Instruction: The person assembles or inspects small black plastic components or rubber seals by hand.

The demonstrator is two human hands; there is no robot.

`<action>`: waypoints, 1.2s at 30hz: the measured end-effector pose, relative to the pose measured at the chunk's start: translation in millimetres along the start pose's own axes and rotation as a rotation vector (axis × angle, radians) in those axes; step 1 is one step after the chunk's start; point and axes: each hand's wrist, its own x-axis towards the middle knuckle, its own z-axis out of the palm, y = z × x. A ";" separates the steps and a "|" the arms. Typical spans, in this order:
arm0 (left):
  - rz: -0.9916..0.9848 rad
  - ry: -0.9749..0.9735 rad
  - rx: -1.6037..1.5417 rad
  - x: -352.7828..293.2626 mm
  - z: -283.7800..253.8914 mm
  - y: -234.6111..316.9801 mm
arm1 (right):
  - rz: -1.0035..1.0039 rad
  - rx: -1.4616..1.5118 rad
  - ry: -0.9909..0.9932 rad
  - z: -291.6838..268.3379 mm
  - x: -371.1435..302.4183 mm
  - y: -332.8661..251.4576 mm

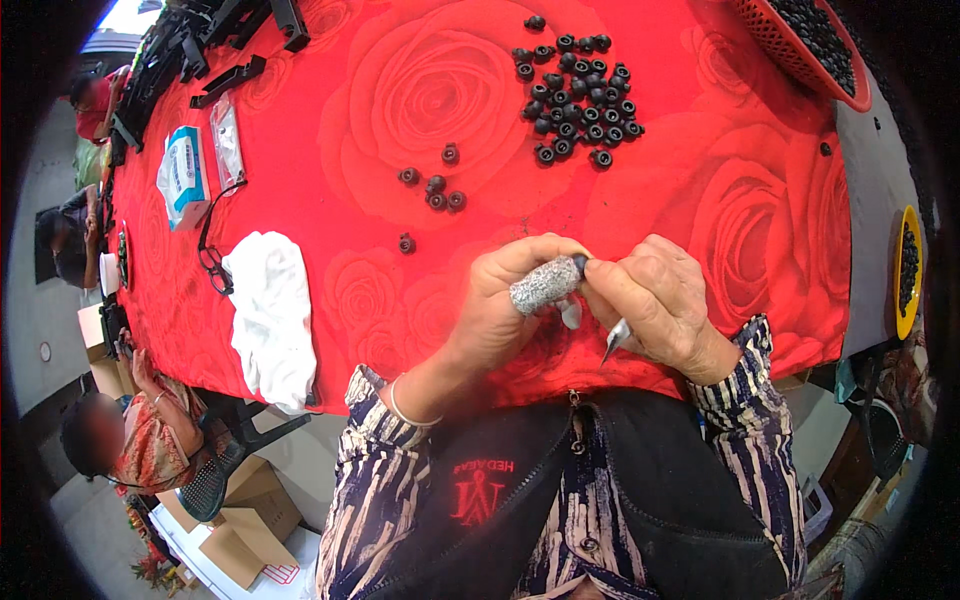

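Observation:
My left hand (505, 290) is closed on a small black round part (580, 262), of which only a bit shows between the fingers. A grey speckled fabric sleeve (545, 285) wraps one of its fingers. My right hand (655, 300) meets the left at this part, its fingers closed around a slim pointed metal tool (618, 336). The tool's tip sticks out below the palm; its other end is hidden. Beyond my hands lie several loose black knob-like parts (437, 185), with one alone (406, 243) to the left. A larger group of them (580, 100) sits farther back.
A red floral cloth (430, 95) covers the table. At the back right stands a red basket (850, 85) of black parts; a yellow tray (906, 275) holds more. White cloth (270, 310), glasses (212, 262), a tissue pack (184, 178) and black plastic pieces (235, 80) lie left. People sit along the left.

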 end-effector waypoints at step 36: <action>0.064 0.071 0.151 4.6 -0.9 3.9 | 0.598 0.279 -0.183 -3.5 12.1 0.6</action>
